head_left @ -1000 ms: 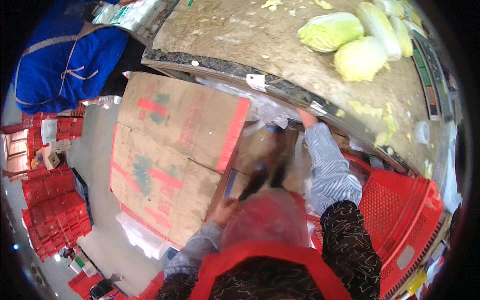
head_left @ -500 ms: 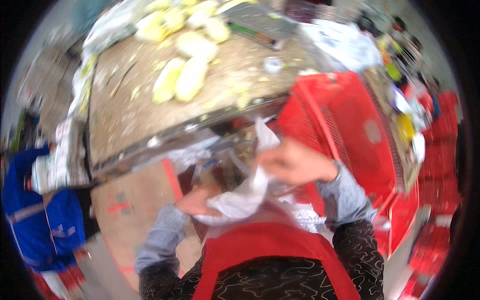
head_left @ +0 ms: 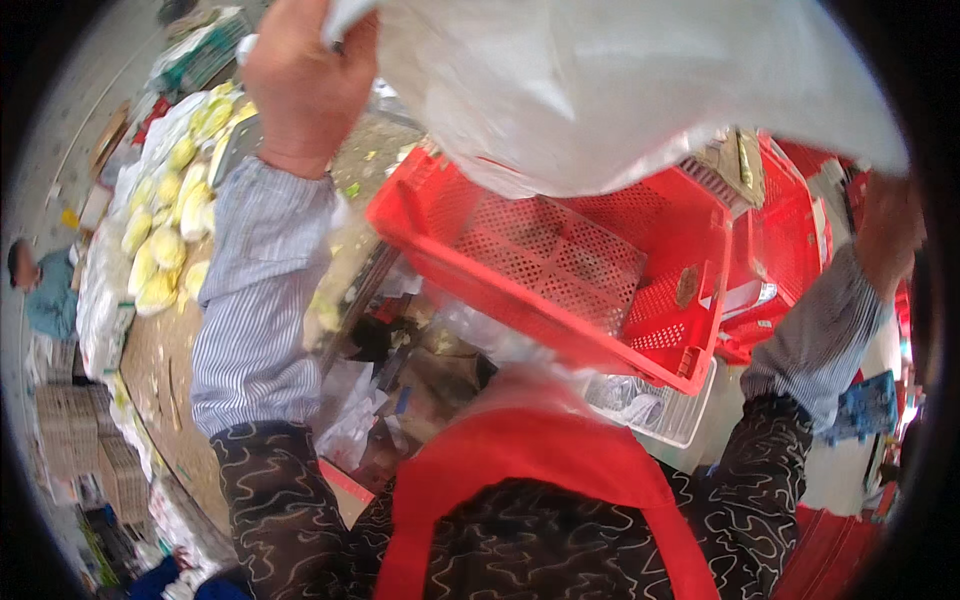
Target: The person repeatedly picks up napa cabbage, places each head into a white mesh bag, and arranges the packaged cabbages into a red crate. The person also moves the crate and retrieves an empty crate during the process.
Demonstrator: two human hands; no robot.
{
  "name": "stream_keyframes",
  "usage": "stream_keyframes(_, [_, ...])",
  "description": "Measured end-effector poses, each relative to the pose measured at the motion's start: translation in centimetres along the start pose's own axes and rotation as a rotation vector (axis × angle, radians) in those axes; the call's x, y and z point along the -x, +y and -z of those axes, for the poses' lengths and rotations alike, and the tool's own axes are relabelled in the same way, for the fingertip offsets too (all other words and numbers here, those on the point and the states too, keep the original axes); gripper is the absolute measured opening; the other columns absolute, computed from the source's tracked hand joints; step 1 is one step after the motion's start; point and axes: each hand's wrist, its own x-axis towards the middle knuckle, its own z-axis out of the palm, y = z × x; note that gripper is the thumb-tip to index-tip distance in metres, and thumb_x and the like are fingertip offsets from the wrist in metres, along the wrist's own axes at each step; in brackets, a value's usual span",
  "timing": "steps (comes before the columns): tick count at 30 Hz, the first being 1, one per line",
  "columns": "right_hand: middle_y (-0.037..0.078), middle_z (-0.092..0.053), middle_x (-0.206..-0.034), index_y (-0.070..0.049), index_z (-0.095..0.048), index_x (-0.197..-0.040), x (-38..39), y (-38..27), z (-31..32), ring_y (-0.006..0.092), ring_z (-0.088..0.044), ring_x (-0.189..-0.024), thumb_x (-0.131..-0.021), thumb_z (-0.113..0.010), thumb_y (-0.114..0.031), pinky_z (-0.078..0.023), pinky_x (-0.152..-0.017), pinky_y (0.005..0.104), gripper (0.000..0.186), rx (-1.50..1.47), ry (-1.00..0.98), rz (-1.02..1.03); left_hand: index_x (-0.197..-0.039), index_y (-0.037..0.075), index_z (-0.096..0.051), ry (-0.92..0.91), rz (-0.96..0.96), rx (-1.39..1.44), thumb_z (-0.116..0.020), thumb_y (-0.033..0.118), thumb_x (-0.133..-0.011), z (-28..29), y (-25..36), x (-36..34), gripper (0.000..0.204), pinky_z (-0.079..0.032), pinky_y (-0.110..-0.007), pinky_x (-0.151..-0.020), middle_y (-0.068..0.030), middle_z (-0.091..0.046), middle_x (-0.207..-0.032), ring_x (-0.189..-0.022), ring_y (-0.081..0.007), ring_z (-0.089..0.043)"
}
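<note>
A white, translucent plastic bag (head_left: pixel 620 90) is spread wide between my raised hands. Its far edge runs out of the top of the view. My left hand (head_left: pixel 305 90) pinches one corner, thumb and fingers closed on it. At the far right, my right hand (head_left: pixel 888 235) is in shadow and grips the opposite corner; its fingertips are hard to make out. Beneath the bag stands a red perforated plastic crate (head_left: pixel 560 245), tilted in view, its bare grid bottom showing. The bag hangs over the crate's far side and hides part of its rim.
Pale yellow cabbage heads (head_left: pixel 165 250) are heaped on the worn worktable (head_left: pixel 150 350) at the left. More red crates (head_left: pixel 785 230) stand at the right, with a white basket (head_left: pixel 690 415) below the near crate. A person (head_left: pixel 50 290) is at the far left. Scraps and plastic lie beside the table.
The white plastic bag, bunched low between my hands before, is now lifted and stretched out. Both hands have moved up and apart. My view has swung right, bringing the red crate to the middle.
</note>
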Motion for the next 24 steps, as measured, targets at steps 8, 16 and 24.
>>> stream_keyframes(8, [0.016, -0.072, -0.096, -0.001, -0.07, -0.097, 18.9, 3.0, -4.7, 0.0274, -0.07, -0.09, -0.073, -0.06, 0.009, -0.054, -0.079, 0.0351, 0.028, -0.258, -1.303, -0.843, -0.092, 0.004, -0.059, -1.082, -0.181, 0.31, -0.059, 0.001, -0.07, -16.6, 0.1, 15.8, 0.023, -0.048, -0.046, -0.076, -0.0134, -0.06, -0.085, -0.087, -0.0344, -0.06])
stream_keyframes(16, [0.018, -0.072, -0.095, -0.001, -0.074, -0.098, 37.4, 8.1, -12.6, 0.0334, -0.069, -0.087, -0.073, -0.074, -0.028, -0.053, -0.077, 0.0405, 0.037, -0.215, -1.89, -0.928, -0.104, 0.005, -0.064, -1.876, -0.281, 0.334, -0.069, 0.02, -0.079, -28.0, 1.9, 26.7, 0.03, -0.05, -0.047, -0.089, -0.0182, -0.067, -0.109, -0.107, -0.0356, -0.064])
stream_keyframes(24, [0.023, -0.062, -0.122, -0.005, -0.055, -0.133, 40.1, 10.9, -18.9, 0.0398, -0.06, -0.113, -0.079, -0.071, -0.056, -0.049, -0.094, 0.0472, 0.076, -0.221, -1.77, -0.987, -0.128, 0.012, -0.063, -2.446, 0.036, 0.719, -0.082, 0.053, -0.064, -29.0, 3.6, 31.0, 0.078, -0.042, -0.042, -0.106, -0.016, -0.062, -0.13, -0.122, -0.0331, -0.057])
